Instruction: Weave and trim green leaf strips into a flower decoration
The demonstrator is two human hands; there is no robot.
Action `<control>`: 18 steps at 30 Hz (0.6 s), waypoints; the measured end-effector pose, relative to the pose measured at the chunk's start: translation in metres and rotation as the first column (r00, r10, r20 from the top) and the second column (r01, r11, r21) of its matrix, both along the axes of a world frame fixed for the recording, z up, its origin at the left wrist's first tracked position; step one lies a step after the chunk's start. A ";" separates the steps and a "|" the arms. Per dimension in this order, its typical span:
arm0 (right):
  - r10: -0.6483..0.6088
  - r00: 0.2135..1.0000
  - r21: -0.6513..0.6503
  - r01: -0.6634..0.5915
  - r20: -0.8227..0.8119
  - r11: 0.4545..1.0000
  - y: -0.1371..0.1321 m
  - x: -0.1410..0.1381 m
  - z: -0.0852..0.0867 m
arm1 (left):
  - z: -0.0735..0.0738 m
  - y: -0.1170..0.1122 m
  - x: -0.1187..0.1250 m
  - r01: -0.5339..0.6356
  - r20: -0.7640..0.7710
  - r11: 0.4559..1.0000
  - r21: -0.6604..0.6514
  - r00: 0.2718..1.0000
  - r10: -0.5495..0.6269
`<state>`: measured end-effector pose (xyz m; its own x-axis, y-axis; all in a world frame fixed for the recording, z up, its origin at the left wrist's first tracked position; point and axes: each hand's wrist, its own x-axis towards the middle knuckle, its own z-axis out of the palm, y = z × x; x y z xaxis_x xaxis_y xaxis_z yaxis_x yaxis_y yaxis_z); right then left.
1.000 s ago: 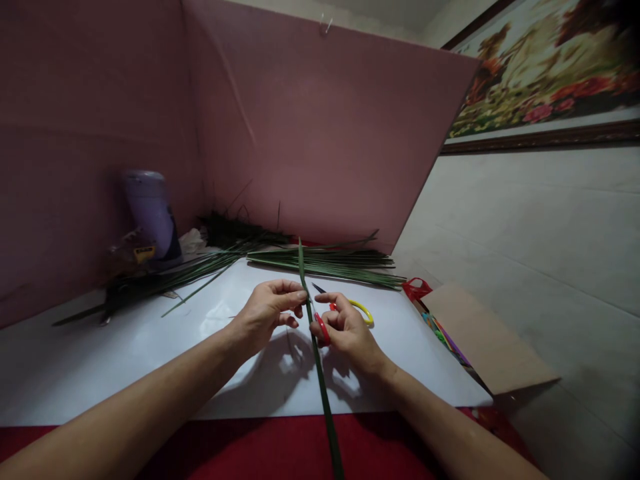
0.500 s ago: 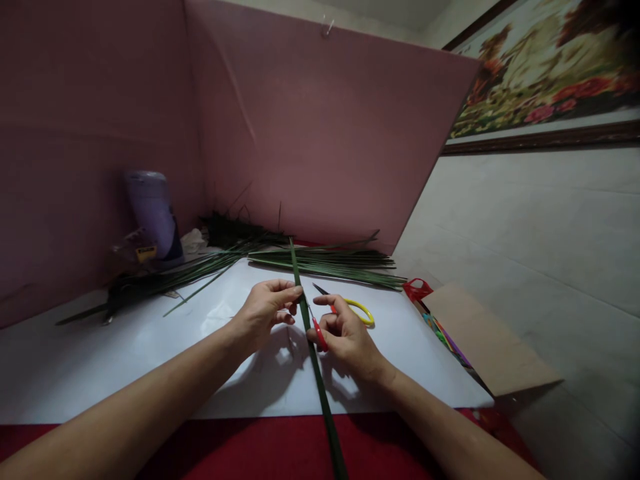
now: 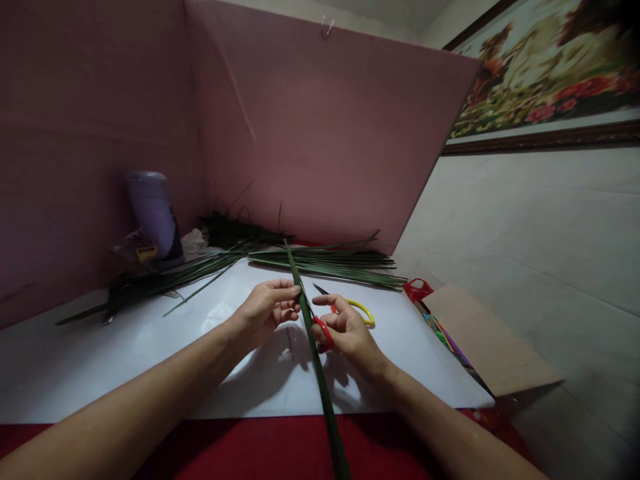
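Note:
A long green leaf (image 3: 323, 380) runs from the near edge up over the white board. My left hand (image 3: 270, 307) pinches it near its upper part between thumb and fingers. My right hand (image 3: 350, 333) is closed on small red-handled scissors (image 3: 324, 332), their blades lying along the leaf just right of my left fingertips. How far the blades are apart I cannot tell. Beyond my right hand lies a second pair of scissors with a yellow handle (image 3: 367, 310) and a dark blade, partly hidden by my fingers.
Long green leaves (image 3: 340, 263) lie in a bundle at the back, with more leaves (image 3: 190, 270) at the left. A purple bottle (image 3: 155, 213) stands back left. At the right is a cardboard flap (image 3: 490, 340) beside coloured items. Red cloth (image 3: 250, 447) borders the white board (image 3: 125, 360).
The red-handled scissors have turned slightly in my right hand and their handle shows more to the right. The leaf's upper tip has swung a little to the left.

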<state>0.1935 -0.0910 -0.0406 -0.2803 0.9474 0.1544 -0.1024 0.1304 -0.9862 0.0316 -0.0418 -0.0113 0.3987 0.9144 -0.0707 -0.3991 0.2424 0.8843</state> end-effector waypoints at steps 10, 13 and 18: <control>0.009 0.998 -0.011 -0.010 -0.058 1.000 0.001 -0.002 -0.002 | -0.001 0.001 0.000 -0.006 -0.009 0.998 0.061 1.000 0.006; 0.011 0.998 -0.001 -0.011 -0.061 1.000 0.001 -0.002 -0.002 | -0.001 0.000 0.000 0.008 0.000 0.998 0.061 1.000 -0.008; -0.005 0.999 0.009 0.005 -0.050 1.000 0.001 -0.001 -0.003 | 0.000 0.000 0.001 0.004 -0.014 0.998 0.058 1.000 -0.003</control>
<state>0.1921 -0.0904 -0.0438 -0.2674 0.9472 0.1771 -0.1510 0.1403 -0.9785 0.0323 -0.0421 -0.0109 0.4013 0.9157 -0.0228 -0.3855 0.1914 0.9026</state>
